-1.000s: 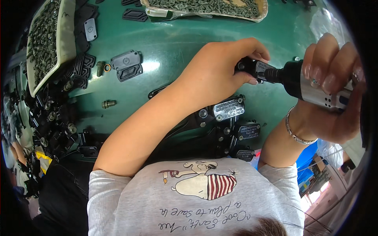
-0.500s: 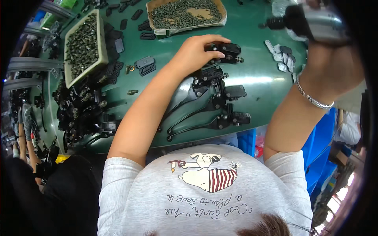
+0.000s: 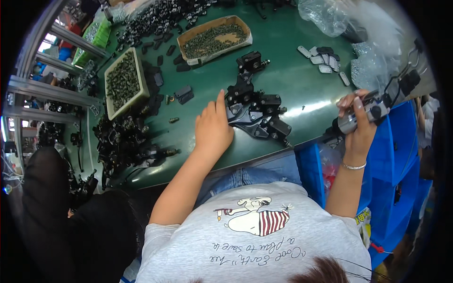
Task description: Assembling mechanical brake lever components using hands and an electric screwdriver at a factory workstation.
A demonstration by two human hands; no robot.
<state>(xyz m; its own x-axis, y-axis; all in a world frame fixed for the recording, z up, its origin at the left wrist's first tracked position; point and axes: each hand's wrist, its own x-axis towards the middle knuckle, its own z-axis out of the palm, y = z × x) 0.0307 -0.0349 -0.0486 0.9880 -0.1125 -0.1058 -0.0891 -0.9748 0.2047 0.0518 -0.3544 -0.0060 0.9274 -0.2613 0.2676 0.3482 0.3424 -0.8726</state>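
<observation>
Left hand (image 3: 213,129) had its index finger stretched and the others bent, against a cluster of glossy black metal lever assemblies (image 3: 257,106) with boxy bodies; its hold could not be told, thumb hidden. Right hand (image 3: 362,131) wrapped its fingers closely round a silver-and-black cylindrical power driver (image 3: 348,123), dark nose indistinct. Green bench (image 3: 304,125) stretched between cluster and driver, near edge just below the cluster.

Table (image 3: 292,70): green. Levers (image 3: 270,100) at 1 o'clock: black. Power tool (image 3: 348,123) at 3 o'clock: silver. Shirt (image 3: 306,236) at 6 o'clock: grey, striped print.
</observation>
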